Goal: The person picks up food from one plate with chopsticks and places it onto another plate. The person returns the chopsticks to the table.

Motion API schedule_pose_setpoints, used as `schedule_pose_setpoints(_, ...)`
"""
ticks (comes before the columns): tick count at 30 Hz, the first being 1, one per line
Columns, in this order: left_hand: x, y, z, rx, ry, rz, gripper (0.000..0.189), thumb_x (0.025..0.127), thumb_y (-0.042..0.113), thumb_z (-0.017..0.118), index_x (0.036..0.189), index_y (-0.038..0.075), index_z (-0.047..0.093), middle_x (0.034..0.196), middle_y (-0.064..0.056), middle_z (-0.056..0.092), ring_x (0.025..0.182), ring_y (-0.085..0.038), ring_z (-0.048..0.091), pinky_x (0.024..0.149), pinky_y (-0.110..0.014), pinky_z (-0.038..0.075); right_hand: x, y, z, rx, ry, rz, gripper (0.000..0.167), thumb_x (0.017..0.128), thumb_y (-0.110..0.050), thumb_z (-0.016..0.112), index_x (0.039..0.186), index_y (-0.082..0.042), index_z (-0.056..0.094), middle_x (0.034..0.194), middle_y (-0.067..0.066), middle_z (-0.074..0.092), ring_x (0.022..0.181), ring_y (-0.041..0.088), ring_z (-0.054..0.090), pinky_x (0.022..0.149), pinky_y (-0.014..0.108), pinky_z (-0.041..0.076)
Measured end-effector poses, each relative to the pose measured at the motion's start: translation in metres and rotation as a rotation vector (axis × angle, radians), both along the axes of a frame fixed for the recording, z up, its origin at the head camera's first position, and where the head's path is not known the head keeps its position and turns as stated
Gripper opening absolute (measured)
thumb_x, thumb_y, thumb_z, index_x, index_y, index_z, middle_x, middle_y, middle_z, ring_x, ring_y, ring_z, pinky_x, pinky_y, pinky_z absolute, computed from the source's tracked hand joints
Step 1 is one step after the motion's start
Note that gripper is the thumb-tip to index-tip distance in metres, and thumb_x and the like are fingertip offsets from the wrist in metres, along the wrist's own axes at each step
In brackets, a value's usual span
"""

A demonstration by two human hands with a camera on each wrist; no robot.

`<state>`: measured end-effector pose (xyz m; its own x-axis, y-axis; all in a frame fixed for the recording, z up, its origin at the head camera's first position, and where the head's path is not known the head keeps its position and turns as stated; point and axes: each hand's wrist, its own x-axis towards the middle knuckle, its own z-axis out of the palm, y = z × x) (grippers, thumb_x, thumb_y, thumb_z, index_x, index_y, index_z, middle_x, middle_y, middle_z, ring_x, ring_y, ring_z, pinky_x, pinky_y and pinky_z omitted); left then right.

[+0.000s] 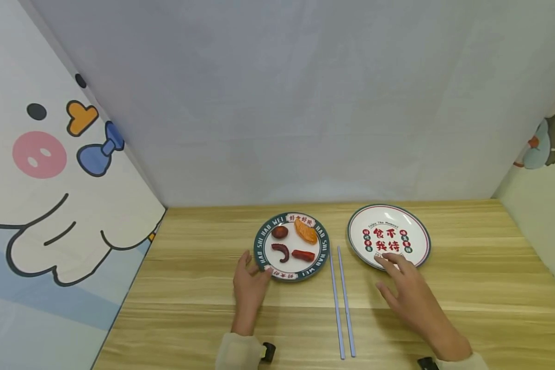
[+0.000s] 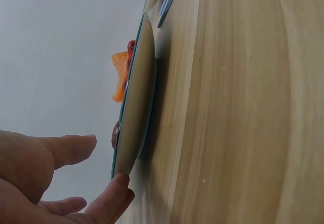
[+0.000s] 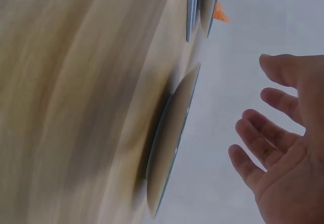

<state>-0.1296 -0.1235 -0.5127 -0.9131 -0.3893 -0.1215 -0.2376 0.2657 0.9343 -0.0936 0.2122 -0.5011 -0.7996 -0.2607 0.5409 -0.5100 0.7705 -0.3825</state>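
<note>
Green-and-white, the food plate point(image 1: 290, 242) sits near the desk point(image 1: 189, 267)'s back edge, bearing an orange slice point(image 1: 306, 232) and three reddish-brown pieces point(image 1: 302, 255). From my remote station I see the left hand point(image 1: 251, 288) at its rim — fingers touching, thumb apart, grip relaxed and unclosed. Nearer the desk's right edge, the right hand point(image 1: 409, 293) hovers by the printed plate point(image 1: 390, 239) — grip loose, fingers spread. Two lilac chopsticks point(image 1: 346, 300) run from between the plates, away from the back edge.

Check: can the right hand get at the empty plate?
Likely yes: the right hand holds nothing and hovers by the near rim of the empty plate; the right wrist view shows nothing between them.
</note>
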Motion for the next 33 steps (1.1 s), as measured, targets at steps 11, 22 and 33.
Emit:
schedule_pose_setpoints(11, -0.004, 0.004, -0.005, 0.021, 0.025, 0.024, 0.076, 0.083, -0.011, 0.078, 0.153, -0.007, 0.047, 0.148, -0.029, 0.054, 0.108, -0.037, 0.069, 0.082, -0.040, 0.062, -0.004, -0.014, -0.009, 0.032, -0.061, 0.050, 0.060, 0.076, 0.002, 0.088, 0.132, 0.002, 0.068, 0.129, 0.021, 0.064, 0.116, 0.042, 0.064, 0.099, 0.059, 0.053)
schedule_pose_setpoints(22, -0.006, 0.004, -0.010, 0.005, 0.064, 0.023, 0.073, 0.081, -0.015, 0.078, 0.148, -0.013, 0.049, 0.138, -0.032, 0.059, 0.095, -0.032, 0.069, 0.072, -0.024, 0.058, -0.008, -0.029, -0.010, 0.110, -0.208, 0.119, 0.058, 0.080, 0.004, 0.086, 0.135, 0.001, 0.066, 0.136, 0.020, 0.066, 0.124, 0.041, 0.064, 0.105, 0.057, 0.052)
schedule_pose_setpoints(33, -0.009, 0.000, -0.009, -0.031, 0.037, -0.016, 0.069, 0.080, -0.013, 0.081, 0.143, -0.018, 0.052, 0.135, -0.034, 0.061, 0.096, -0.035, 0.072, 0.075, -0.033, 0.063, -0.015, -0.034, -0.021, 0.150, -0.173, 0.216, 0.063, 0.077, 0.004, 0.087, 0.136, 0.000, 0.067, 0.136, 0.019, 0.066, 0.123, 0.038, 0.065, 0.104, 0.055, 0.054)
